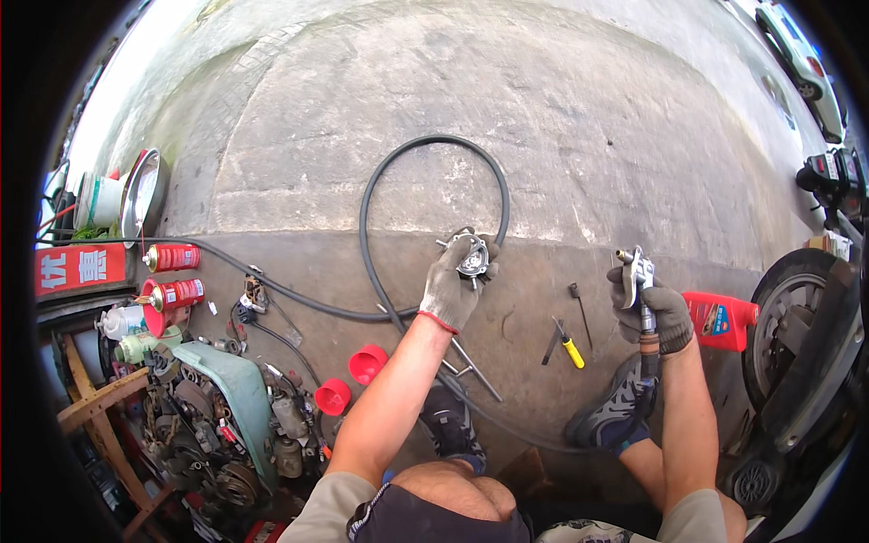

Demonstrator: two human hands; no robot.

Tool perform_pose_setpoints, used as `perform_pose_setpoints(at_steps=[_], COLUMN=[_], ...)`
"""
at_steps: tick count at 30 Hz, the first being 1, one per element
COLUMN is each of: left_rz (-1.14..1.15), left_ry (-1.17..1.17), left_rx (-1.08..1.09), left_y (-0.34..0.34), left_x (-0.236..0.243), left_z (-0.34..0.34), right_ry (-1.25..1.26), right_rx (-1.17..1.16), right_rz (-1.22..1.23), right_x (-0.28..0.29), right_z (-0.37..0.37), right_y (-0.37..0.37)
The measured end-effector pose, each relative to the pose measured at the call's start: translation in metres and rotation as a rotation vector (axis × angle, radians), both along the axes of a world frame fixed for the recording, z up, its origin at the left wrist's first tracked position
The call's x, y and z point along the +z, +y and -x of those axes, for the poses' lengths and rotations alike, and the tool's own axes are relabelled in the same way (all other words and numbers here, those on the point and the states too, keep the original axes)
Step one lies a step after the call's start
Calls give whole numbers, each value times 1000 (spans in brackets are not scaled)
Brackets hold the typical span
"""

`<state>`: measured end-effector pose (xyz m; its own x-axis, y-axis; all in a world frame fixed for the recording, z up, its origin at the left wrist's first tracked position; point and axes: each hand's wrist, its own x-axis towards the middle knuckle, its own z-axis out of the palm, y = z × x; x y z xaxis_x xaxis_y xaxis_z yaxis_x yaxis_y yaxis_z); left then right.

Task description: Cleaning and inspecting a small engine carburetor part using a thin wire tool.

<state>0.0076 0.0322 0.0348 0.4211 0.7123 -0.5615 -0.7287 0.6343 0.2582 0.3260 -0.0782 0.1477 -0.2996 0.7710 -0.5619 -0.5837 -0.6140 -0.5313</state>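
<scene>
My left hand point(448, 294), in a grey-white work glove with a red cuff, is closed around a small round metal part point(472, 261). The part's open, hollowed face is turned up, and its exact kind is unclear. Over on the right, my right hand point(672, 319), in a dark grey glove, grips a silver air blow gun point(644, 282) with its brass-coloured tip upward. A black air hose point(365, 204) lies in a big loop on the floor and runs past my shoes toward the gun's lower end.
A yellow-handled screwdriver point(572, 351) and a T-handle tool point(478, 371) lie on the concrete. Two red cups point(367, 364) and red spray cans point(174, 257) stand left, near a greenish tub point(226, 385) amid metal parts. Rightward are a red jug point(720, 320) and a wheel point(786, 317).
</scene>
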Motion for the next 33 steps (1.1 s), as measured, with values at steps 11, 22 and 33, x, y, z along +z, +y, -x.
perform_pose_setpoints(at_steps=[11,22,33], left_rz=[-9,66,68], left_ry=[194,185,176], left_rx=[61,140,167], left_y=[27,28,27], left_x=[1,-21,-15], left_z=[-9,-14,-16], right_ry=[-397,-1149,-1161], right_rx=[-7,328,337], right_rz=[75,-41,14], right_x=[32,-18,-31], right_z=[133,178,173], right_y=[63,85,87])
